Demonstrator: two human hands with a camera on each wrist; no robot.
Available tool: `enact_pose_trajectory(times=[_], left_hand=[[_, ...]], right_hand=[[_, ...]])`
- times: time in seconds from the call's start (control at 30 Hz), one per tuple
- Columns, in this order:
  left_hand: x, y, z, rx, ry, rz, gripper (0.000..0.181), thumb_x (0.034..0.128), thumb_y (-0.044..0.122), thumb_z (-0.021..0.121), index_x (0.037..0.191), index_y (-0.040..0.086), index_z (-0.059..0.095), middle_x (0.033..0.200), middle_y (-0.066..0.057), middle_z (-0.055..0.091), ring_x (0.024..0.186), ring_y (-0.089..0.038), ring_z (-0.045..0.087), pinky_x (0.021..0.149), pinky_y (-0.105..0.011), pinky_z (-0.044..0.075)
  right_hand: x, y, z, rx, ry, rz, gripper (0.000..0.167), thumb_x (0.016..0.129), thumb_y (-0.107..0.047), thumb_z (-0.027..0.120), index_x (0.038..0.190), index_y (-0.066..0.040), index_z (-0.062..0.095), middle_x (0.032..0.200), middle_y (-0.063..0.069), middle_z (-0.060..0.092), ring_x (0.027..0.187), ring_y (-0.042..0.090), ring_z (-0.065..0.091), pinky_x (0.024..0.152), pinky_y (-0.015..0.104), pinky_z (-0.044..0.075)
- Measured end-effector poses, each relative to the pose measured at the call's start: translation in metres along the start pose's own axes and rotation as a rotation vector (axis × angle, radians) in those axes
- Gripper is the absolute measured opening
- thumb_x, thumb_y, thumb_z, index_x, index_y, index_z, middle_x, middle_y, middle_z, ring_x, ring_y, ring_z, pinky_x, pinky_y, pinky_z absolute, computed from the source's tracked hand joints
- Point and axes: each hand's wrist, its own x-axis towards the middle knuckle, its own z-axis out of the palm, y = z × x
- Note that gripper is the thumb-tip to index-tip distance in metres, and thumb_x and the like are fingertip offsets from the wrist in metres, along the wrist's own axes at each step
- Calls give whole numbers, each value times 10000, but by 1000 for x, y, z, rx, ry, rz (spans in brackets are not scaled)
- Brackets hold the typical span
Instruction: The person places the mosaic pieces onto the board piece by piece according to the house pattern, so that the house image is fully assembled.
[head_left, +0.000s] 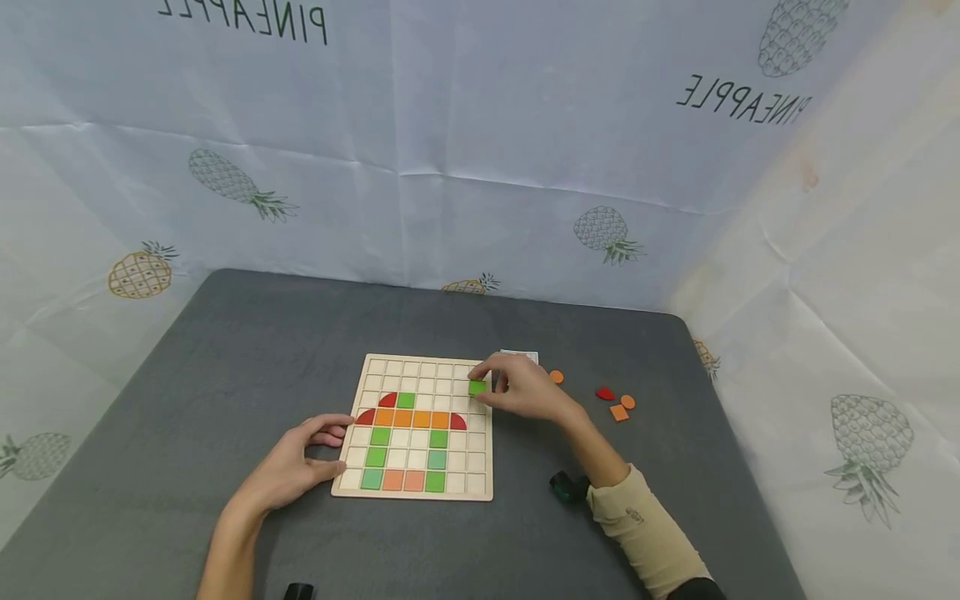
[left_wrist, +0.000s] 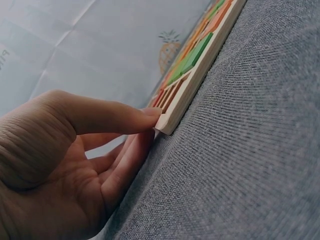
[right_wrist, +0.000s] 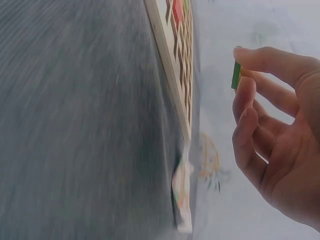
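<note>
A light wooden grid board (head_left: 465,461) lies on the dark table, with red, orange, green and pink tiles in several of its squares. My left hand (head_left: 288,467) touches the board's left edge, fingertips higher up and thumb lower down. In the left wrist view, the thumb (left_wrist: 135,119) meets the board's corner. Over the board's upper right squares, my right hand (head_left: 525,385) pinches a green square tile (head_left: 477,387) between thumb and fingers. The right wrist view shows that tile (right_wrist: 236,75) edge-on, held above the board.
Right of the board lie a red rounded piece (head_left: 605,393), two orange discs (head_left: 627,402) and an orange square tile (head_left: 618,412). A white printed card (head_left: 532,356) is partly hidden behind my right hand. A dark object (head_left: 564,487) sits beside my right forearm.
</note>
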Motion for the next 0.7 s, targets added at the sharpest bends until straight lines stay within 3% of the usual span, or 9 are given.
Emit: enact_pose_trajectory(times=[0.23, 0.53, 0.7], left_hand=[[0, 0, -1, 5, 2, 3, 662, 869, -23, 835, 1478, -22, 574, 1312, -202, 603, 1167, -258, 591, 799, -252, 613], [0, 1, 0, 10, 2, 3, 671, 869, -25, 834, 1484, -36, 566, 1320, -202, 602, 1200, -302, 587, 800, -243, 606], [0, 0, -2, 6, -2, 16, 683, 872, -22, 836, 1494, -42, 555, 1327, -206, 601, 1190, -274, 591, 795, -250, 607]], right_hand=[[23, -13, 16, 11, -50, -10, 306, 966, -195, 828, 1259, -118, 783, 1203, 40, 766, 682, 1, 593, 624, 208, 505], [50, -21, 36, -47, -144, -19, 290, 972, -242, 826, 1246, -151, 794, 1290, 27, 770, 700, -12, 611, 690, 199, 507], [60, -24, 44, -74, -177, -29, 271, 978, -239, 818, 1236, -157, 804, 1279, 21, 779, 775, 26, 641, 782, 222, 538]])
